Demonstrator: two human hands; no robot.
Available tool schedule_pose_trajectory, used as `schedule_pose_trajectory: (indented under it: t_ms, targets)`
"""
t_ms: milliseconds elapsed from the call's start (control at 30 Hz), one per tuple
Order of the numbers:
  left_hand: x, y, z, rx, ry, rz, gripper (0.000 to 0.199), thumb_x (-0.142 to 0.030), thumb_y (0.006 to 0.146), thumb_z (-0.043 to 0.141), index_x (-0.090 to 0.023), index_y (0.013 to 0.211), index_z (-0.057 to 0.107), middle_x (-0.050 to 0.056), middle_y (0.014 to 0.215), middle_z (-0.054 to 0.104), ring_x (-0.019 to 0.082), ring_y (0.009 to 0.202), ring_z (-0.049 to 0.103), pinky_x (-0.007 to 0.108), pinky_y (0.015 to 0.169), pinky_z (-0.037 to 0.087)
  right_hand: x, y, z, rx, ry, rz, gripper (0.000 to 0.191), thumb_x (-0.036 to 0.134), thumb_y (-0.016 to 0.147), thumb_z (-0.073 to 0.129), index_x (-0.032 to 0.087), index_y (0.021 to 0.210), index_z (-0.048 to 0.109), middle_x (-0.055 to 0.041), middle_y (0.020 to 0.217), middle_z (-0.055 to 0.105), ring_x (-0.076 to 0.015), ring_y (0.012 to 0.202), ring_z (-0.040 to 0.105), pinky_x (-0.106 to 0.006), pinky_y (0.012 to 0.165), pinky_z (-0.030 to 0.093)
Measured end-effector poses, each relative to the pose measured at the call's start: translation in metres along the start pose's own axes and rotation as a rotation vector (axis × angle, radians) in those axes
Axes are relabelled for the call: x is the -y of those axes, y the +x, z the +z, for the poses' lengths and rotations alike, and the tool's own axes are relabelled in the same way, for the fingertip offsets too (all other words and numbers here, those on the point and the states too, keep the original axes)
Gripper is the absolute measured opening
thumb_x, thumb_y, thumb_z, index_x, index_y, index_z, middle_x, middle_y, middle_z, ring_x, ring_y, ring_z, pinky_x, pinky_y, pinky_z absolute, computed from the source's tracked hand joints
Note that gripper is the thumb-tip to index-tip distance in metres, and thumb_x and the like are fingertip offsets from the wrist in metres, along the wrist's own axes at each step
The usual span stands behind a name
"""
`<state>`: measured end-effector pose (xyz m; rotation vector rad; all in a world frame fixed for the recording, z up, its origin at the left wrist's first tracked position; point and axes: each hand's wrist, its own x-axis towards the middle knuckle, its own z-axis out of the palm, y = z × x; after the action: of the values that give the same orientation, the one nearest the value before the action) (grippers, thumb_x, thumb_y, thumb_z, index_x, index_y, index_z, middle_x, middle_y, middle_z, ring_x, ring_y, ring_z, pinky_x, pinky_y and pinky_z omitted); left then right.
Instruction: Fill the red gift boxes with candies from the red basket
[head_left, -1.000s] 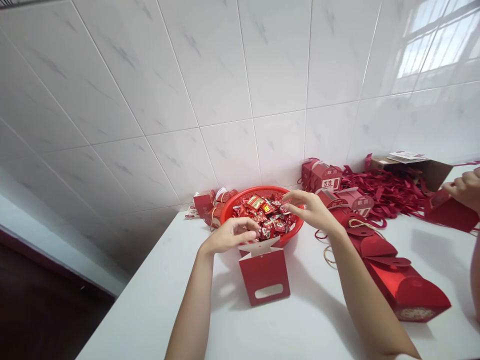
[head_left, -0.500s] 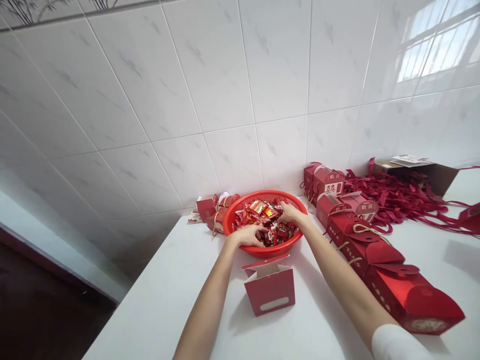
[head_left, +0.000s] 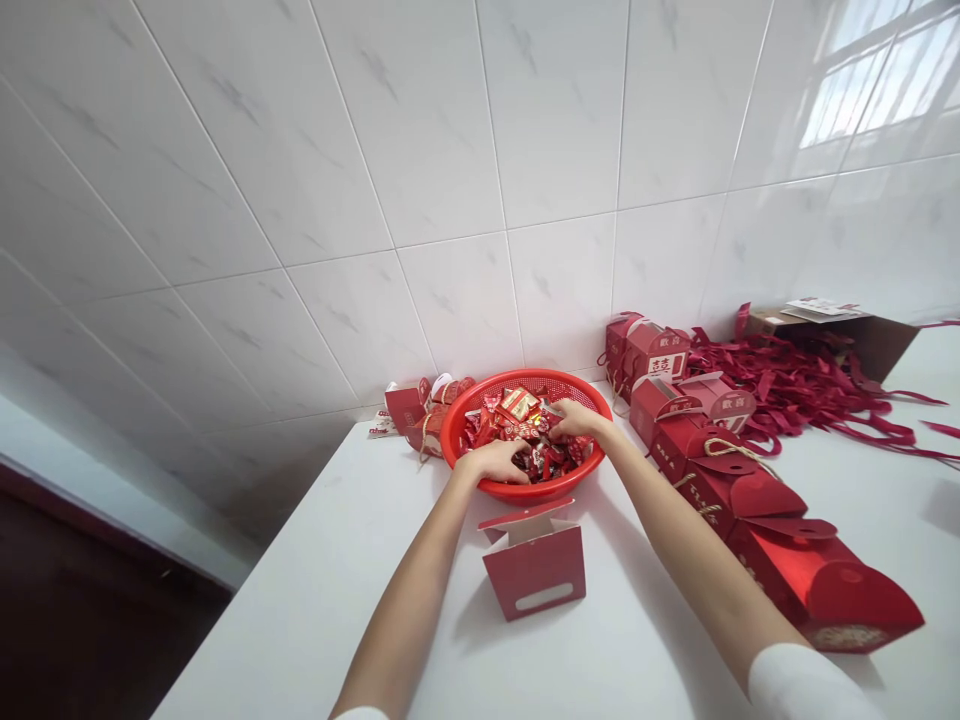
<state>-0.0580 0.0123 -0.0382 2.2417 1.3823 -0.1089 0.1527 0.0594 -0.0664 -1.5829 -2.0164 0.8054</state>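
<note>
A round red plastic basket (head_left: 598, 400) is piled with wrapped candies (head_left: 517, 405), mostly red with some gold. At its front left, my left hand (head_left: 496, 461) rests on the candies, thumb and fingers apart; its fingertips are partly hidden. From the right side my right hand (head_left: 576, 420) reaches into the pile, fingers curved and spread from the thumb, their tips among the candies. Neither hand shows a candy clearly gripped. Just in front of the basket, between my forearms, a red paper gift box (head_left: 534, 570) stands upright with its top flaps open.
Closed red gift boxes (head_left: 832, 590) with twine form a row along the right, beside my right arm. Behind them lies a heap of dark red ribbons (head_left: 802, 390) by a cardboard box (head_left: 877, 350). Small red boxes (head_left: 409, 405) sit left of the basket. A tiled wall (head_left: 450, 180) backs the table.
Both hands have shifted slightly among the candies, the right one a little lower and deeper into the pile. The camera view has tilted a bit; the open box stays in place.
</note>
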Motion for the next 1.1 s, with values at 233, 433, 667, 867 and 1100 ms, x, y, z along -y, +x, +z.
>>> schedule_pose_trajectory:
  t_ms: [233, 433, 667, 867, 1100]
  targets:
    - [-0.002, 0.004, 0.004, -0.072, -0.057, -0.002, 0.055, -0.021, 0.074, 0.062, -0.019, 0.129, 0.066, 0.01, 0.13, 0.07, 0.03, 0.113, 0.069, 0.031, 0.091, 0.053, 0.005, -0.011, -0.004, -0.059, 0.382, -0.12, 0.018, 0.022, 0.066, 0.07, 0.016, 0.081, 0.064, 0.0012, 0.075, 0.068, -0.0149, 0.069, 0.063, -0.023, 0.064, 0.05]
    - [0.006, 0.009, 0.007, -0.135, -0.114, 0.066, 0.061, -0.02, 0.075, 0.065, -0.019, 0.136, 0.061, 0.009, 0.143, 0.061, 0.028, 0.13, 0.059, 0.032, 0.107, 0.045, 0.002, -0.014, -0.007, -0.089, 0.635, -0.118, 0.015, 0.02, 0.067, 0.069, 0.018, 0.078, 0.059, 0.0021, 0.058, 0.063, -0.0131, 0.055, 0.061, -0.022, 0.054, 0.05]
    - [0.006, 0.013, 0.008, -0.072, -0.105, 0.158, 0.059, -0.023, 0.078, 0.067, -0.017, 0.137, 0.061, 0.01, 0.142, 0.061, 0.028, 0.129, 0.059, 0.034, 0.111, 0.042, 0.002, -0.014, -0.011, -0.059, 0.785, -0.122, 0.02, 0.02, 0.068, 0.069, 0.018, 0.088, 0.063, -0.0042, 0.08, 0.073, -0.0163, 0.074, 0.073, -0.027, 0.071, 0.059]
    - [0.007, 0.014, 0.008, -0.053, -0.1, 0.159, 0.05, -0.031, 0.078, 0.07, -0.02, 0.127, 0.069, 0.009, 0.135, 0.067, 0.029, 0.123, 0.063, 0.034, 0.105, 0.046, -0.002, -0.011, -0.008, -0.066, 0.624, -0.097, 0.015, 0.03, 0.079, 0.066, 0.017, 0.086, 0.065, -0.0069, 0.08, 0.073, -0.0167, 0.073, 0.071, -0.028, 0.071, 0.058]
    - [0.007, 0.012, 0.009, -0.135, -0.185, 0.184, 0.021, -0.026, 0.068, 0.074, -0.022, 0.088, 0.08, 0.0, 0.085, 0.079, 0.023, 0.082, 0.071, 0.027, 0.075, 0.051, -0.006, -0.003, 0.002, -0.07, 0.249, -0.037, 0.025, 0.01, 0.058, 0.078, 0.018, 0.08, 0.068, -0.0034, 0.086, 0.072, -0.0229, 0.088, 0.067, -0.028, 0.078, 0.051]
